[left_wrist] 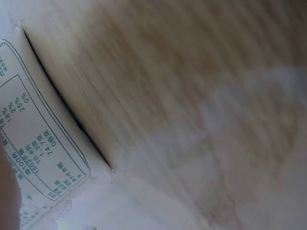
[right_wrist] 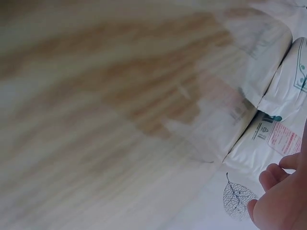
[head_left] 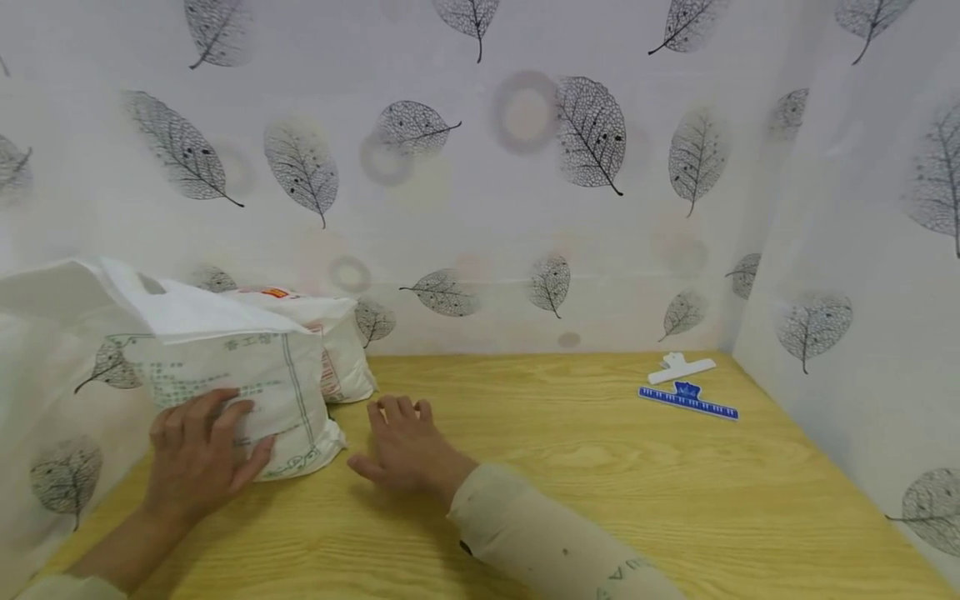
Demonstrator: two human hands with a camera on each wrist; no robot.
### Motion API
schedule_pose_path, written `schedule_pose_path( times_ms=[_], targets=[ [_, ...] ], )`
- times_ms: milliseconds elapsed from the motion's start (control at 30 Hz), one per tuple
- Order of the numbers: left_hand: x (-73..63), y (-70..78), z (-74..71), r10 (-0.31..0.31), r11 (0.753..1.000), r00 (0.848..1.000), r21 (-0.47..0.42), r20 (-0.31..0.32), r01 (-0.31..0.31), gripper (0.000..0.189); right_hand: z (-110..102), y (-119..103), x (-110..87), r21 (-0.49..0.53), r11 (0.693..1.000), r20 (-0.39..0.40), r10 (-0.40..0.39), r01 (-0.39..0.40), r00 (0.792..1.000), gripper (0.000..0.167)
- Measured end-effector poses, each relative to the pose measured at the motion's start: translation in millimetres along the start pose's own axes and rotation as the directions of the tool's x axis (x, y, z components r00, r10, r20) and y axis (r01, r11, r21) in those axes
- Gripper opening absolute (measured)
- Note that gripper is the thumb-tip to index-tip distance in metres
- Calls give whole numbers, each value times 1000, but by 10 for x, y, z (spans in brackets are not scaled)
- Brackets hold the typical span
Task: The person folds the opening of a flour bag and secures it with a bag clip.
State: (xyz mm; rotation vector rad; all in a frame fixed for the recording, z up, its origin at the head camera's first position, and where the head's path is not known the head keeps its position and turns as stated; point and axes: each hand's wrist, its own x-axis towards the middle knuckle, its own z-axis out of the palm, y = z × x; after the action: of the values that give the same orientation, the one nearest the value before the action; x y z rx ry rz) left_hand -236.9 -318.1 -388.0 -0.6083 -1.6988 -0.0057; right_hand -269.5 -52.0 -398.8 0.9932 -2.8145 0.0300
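A white bag with green print [head_left: 288, 400] stands at the left of the table, its top flap with a cut-out handle folded over. My left hand [head_left: 197, 454] rests on the bag's printed front, fingers spread. In the left wrist view, a printed nutrition table shows on the bag [left_wrist: 43, 143]. Behind it is a second white bag with red print [head_left: 341, 350], partly hidden. My right hand [head_left: 405, 446] is low over the table, right of both bags, fingers slightly bent and holding nothing. The right wrist view shows its fingers close to the red-printed bag [right_wrist: 259, 148].
Toward the back right of the wooden table [head_left: 570, 483] lie a white clip [head_left: 681, 369] and a long blue clip [head_left: 688, 403] with white marks. A leaf-patterned curtain [head_left: 480, 225] hangs along the back and sides.
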Motion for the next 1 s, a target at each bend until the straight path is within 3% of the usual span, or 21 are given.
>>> schedule_pose_path(
  times_ms=[533, 733, 1000],
  targets=[
    [27, -71, -62, -4, 1000, 1000, 14, -14, 4, 62, -3, -119, 66, -56, 998, -20, -34, 33, 999, 79],
    [-26, -118, -82, -31, 999, 1000, 17, 4, 31, 68, 0, -129, 58, -57, 998, -9, -39, 38, 999, 80],
    [-141, -200, -120, -63, 993, 997, 100, 46, 58, 82, -10, -159, 40, -38, 998, 7, -47, 47, 999, 79]
  ],
)
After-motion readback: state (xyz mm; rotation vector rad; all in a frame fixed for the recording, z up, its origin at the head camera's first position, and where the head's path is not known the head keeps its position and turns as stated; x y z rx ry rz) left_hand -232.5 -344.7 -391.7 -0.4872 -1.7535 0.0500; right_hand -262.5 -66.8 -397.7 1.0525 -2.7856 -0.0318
